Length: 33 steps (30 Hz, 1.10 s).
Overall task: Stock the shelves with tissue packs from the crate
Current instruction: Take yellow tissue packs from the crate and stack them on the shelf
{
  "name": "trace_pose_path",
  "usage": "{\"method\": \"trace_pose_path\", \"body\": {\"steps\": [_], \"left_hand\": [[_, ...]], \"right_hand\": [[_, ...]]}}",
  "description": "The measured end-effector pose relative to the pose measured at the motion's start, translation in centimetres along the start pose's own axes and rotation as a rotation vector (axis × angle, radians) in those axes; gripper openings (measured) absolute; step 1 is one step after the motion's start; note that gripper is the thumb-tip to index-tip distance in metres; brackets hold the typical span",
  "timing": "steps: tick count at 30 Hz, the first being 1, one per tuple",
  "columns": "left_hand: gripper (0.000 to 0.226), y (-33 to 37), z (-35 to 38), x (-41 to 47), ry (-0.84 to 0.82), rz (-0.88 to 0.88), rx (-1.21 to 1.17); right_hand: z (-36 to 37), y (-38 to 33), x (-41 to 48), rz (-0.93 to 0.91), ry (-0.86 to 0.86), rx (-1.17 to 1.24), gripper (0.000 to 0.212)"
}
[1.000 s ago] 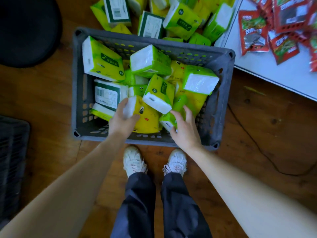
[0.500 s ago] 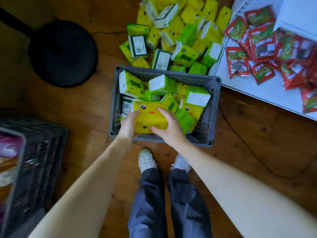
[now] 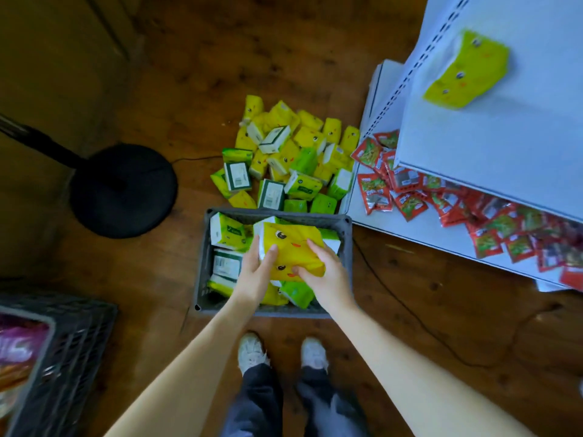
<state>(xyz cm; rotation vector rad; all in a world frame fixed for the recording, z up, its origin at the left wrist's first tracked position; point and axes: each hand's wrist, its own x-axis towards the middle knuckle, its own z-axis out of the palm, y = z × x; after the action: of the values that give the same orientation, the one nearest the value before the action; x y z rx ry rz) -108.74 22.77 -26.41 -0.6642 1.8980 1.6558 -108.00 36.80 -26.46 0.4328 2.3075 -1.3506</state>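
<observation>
I hold a yellow tissue pack (image 3: 291, 247) with both hands, lifted just above the grey crate (image 3: 203, 257) that stands on the wooden floor (image 3: 284, 58) in front of my shoes (image 3: 252, 353). My left hand (image 3: 257, 274) grips the pack's left end, fingers curled round the edge and clamped on the wrapper. My right hand (image 3: 328, 279) grips its right and near side, fingertips pressing into the yellow face with the printed eyes.

Under the pack the crate holds more green and yellow tissue packs (image 3: 227, 233), lying at all angles; some show white labels with barcodes. Beyond the far rim of the crate a heap of the same packs (image 3: 284, 159) lies on the floor, reaching to the foot of the white shelf unit.

On the upper shelf (image 3: 504, 152) to my right one yellow pack (image 3: 467, 70) lies by itself. The lower shelf (image 3: 426, 234) carries a scatter of red snack packets (image 3: 410, 190).

To my left a round black stand base (image 3: 123, 190) sits on the floor, and a second dark crate (image 3: 75, 339) is at the lower left corner. A thin cable (image 3: 410, 313) runs across the boards on the right.
</observation>
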Motion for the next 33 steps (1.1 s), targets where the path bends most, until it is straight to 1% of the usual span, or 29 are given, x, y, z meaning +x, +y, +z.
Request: {"method": "trace_pose_path", "body": {"steps": [3,5,7,9,12,14,15,17,19,21,23,25,27,28,29,31,33], "left_hand": [[0.075,1.9,2.1,0.5,-0.051,0.093,0.024],[0.069,4.2,4.0,1.0,-0.063,0.130,0.040],[0.068,6.8,6.2,1.8,-0.079,0.221,0.061],[0.073,9.4,8.9,3.0,-0.092,0.322,0.062],[0.065,12.8,13.6,5.5,-0.065,0.367,0.025],[0.066,14.2,17.4,7.2,-0.089,0.440,0.076],[0.062,14.5,19.2,8.4,-0.084,0.489,0.125],[0.051,14.8,22.5,10.7,-0.004,0.518,0.192],[0.048,14.3,25.2,13.4,0.048,0.559,0.252],[0.049,14.0,27.3,15.8,0.030,0.627,0.351],[0.051,13.2,28.4,19.0,0.014,0.640,0.471],[0.055,12.5,28.8,22.0,0.036,0.661,0.620],[0.069,11.9,28.9,24.6,0.027,0.701,0.749],[0.078,11.6,28.7,25.7,0.011,0.719,0.774],[0.081,11.3,28.5,26.7,0.005,0.739,0.773],[0.073,10.7,28.2,28.1,0.045,0.824,0.744],[0.072,9.8,28.1,29.0,0.137,0.979,0.763]], "right_hand": [[-3.4,-0.3,0.7,-0.053,0.070,-0.007,0.062],[-6.2,-0.5,1.6,-0.098,0.119,-0.010,0.062],[-9.3,-0.9,2.9,-0.142,0.165,-0.008,0.062],[-12.7,-1.1,4.8,-0.187,0.227,-0.020,0.061],[-18.1,-0.7,8.3,-0.237,0.328,0.001,0.060],[-21.6,0.3,10.6,-0.253,0.399,0.016,0.059],[-23.2,0.9,11.8,-0.271,0.430,0.015,0.058],[-26.0,2.6,14.3,-0.287,0.493,-0.015,0.057],[-28.1,4.3,16.7,-0.289,0.541,-0.041,0.057],[-29.6,6.1,19.3,-0.309,0.583,-0.052,0.058],[-30.1,7.7,21.8,-0.326,0.617,-0.052,0.059],[-30.1,8.9,24.2,-0.361,0.632,-0.055,0.060],[-29.7,9.9,26.1,-0.398,0.649,-0.063,0.061],[-29.5,10.3,27.0,-0.419,0.656,-0.070,0.061],[-29.2,10.6,27.8,-0.442,0.666,-0.079,0.061],[-28.9,10.9,29.2,-0.478,0.708,-0.099,0.060],[-28.8,11.1,30.1,-0.498,0.752,-0.113,0.060]]}}
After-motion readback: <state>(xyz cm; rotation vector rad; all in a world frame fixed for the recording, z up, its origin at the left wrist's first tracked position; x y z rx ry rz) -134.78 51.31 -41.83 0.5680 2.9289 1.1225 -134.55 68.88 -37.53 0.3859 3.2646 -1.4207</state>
